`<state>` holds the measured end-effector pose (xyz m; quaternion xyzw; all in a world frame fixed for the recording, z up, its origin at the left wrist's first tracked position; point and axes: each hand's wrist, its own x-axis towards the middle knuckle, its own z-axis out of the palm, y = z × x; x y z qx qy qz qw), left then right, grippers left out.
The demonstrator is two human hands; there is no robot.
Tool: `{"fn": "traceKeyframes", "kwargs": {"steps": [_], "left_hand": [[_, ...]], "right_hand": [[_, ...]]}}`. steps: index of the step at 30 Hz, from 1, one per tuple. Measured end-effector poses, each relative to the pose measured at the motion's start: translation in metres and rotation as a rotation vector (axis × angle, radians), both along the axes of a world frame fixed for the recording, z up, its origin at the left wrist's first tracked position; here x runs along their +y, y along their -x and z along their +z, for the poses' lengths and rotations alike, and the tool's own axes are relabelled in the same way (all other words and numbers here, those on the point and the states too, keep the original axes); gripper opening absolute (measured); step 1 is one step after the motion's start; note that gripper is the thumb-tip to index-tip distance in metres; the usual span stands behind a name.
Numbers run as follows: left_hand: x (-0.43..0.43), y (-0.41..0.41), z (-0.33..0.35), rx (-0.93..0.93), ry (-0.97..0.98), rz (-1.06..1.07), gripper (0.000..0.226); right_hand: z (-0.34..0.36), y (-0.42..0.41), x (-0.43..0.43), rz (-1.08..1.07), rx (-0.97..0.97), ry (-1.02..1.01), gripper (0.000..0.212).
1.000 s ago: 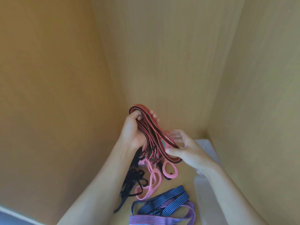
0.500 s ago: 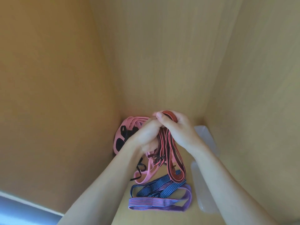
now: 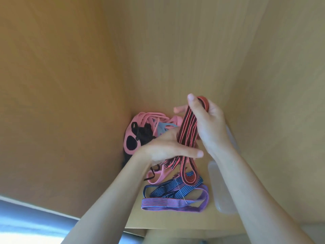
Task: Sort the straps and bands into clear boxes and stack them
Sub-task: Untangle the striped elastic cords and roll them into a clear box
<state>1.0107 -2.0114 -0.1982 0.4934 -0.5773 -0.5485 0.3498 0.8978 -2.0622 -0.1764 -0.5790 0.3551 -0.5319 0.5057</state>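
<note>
A red and black striped strap [image 3: 187, 131] hangs folded in several loops over a wooden shelf. My right hand [image 3: 210, 125] grips its top fold. My left hand [image 3: 168, 148] holds the bundle lower down, thumb pointing right. Below it, the strap's loose loop dangles onto a blue striped strap [image 3: 173, 188] and a purple striped band [image 3: 175, 203]. A pink band [image 3: 158, 176] lies under my left wrist. A heap of pink and black bands [image 3: 140, 131] sits in the back left corner. A clear box [image 3: 222, 189] lies at the right, partly hidden by my right forearm.
Wooden cabinet walls [image 3: 61, 85] close in on the left, back and right. The shelf's front edge [image 3: 175, 229] runs across the bottom. A blue-grey surface [image 3: 26, 221] shows at the lower left, outside the cabinet.
My right hand went from the strap's lower part to gripping its top fold, while my left hand dropped to the bundle's middle. The view has pulled back and tilted down.
</note>
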Motion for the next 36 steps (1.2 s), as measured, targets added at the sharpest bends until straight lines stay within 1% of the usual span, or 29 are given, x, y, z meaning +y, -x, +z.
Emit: {"fn": "traceKeyframes", "kwargs": {"steps": [3, 5, 6, 8, 10, 11, 12, 14, 15, 17, 18, 20, 22, 24, 26, 27, 28, 30, 32, 34, 36], "left_hand": [[-0.002, -0.009, -0.017, -0.162, -0.011, -0.027, 0.022], [0.000, -0.015, -0.031, -0.274, -0.009, -0.014, 0.024], [0.003, -0.018, -0.037, -0.368, -0.003, -0.018, 0.023], [0.010, -0.026, -0.054, -0.636, 0.007, -0.051, 0.024], [0.020, -0.030, -0.075, -0.895, 0.000, -0.150, 0.030], [0.024, -0.029, -0.086, -0.978, -0.009, -0.196, 0.031], [0.029, -0.026, -0.097, -1.035, -0.013, -0.233, 0.032], [0.036, -0.017, -0.120, -1.107, -0.011, -0.285, 0.032], [0.040, -0.013, -0.129, -1.138, -0.012, -0.297, 0.031], [0.047, -0.008, -0.146, -1.226, 0.015, -0.308, 0.033], [0.050, -0.007, -0.153, -1.263, 0.039, -0.307, 0.037], [0.055, -0.008, -0.165, -1.261, 0.079, -0.280, 0.051], [0.060, -0.013, -0.174, -1.196, 0.107, -0.226, 0.066], [0.067, -0.017, -0.180, -1.150, 0.122, -0.185, 0.090], [0.075, -0.019, -0.185, -1.160, 0.122, -0.192, 0.119], [0.080, -0.020, -0.189, -1.178, 0.121, -0.199, 0.128], [0.084, -0.020, -0.194, -1.193, 0.123, -0.197, 0.131], [0.090, -0.018, -0.202, -1.207, 0.138, -0.174, 0.125], [0.094, -0.017, -0.206, -1.200, 0.165, -0.156, 0.116], [0.095, -0.018, -0.206, -1.188, 0.208, -0.144, 0.111], [0.096, -0.018, -0.206, -1.172, 0.226, -0.143, 0.108]], "right_hand": [[-0.011, 0.003, 0.003, -0.064, -0.140, -0.102, 0.034], [-0.033, 0.009, 0.005, -0.128, -0.211, -0.250, 0.035], [-0.047, 0.013, 0.006, -0.168, -0.251, -0.349, 0.033], [-0.082, 0.021, 0.011, -0.242, -0.337, -0.568, 0.027], [-0.117, 0.025, 0.023, -0.298, -0.402, -0.752, 0.023], [-0.133, 0.026, 0.030, -0.328, -0.397, -0.801, 0.023], [-0.149, 0.027, 0.039, -0.359, -0.350, -0.817, 0.025], [-0.176, 0.029, 0.053, -0.405, -0.148, -0.744, 0.028], [-0.185, 0.031, 0.058, -0.415, -0.017, -0.653, 0.028], [-0.197, 0.036, 0.066, -0.393, 0.255, -0.401, 0.021], [-0.201, 0.040, 0.067, -0.369, 0.400, -0.265, 0.017], [-0.207, 0.048, 0.067, -0.329, 0.693, 0.026, 0.008], [-0.212, 0.055, 0.063, -0.284, 0.930, 0.269, 0.005], [-0.215, 0.058, 0.061, -0.255, 1.100, 0.402, 0.021], [-0.217, 0.057, 0.064, -0.199, 1.207, 0.452, 0.034], [-0.217, 0.055, 0.067, -0.149, 1.258, 0.439, 0.038], [-0.218, 0.054, 0.069, -0.089, 1.317, 0.408, 0.043], [-0.220, 0.054, 0.071, 0.025, 1.446, 0.320, 0.053], [-0.222, 0.055, 0.073, 0.082, 1.504, 0.264, 0.049], [-0.217, 0.056, 0.072, 0.040, 1.493, 0.272, 0.042], [-0.213, 0.053, 0.070, -0.020, 1.460, 0.300, 0.041]]}}
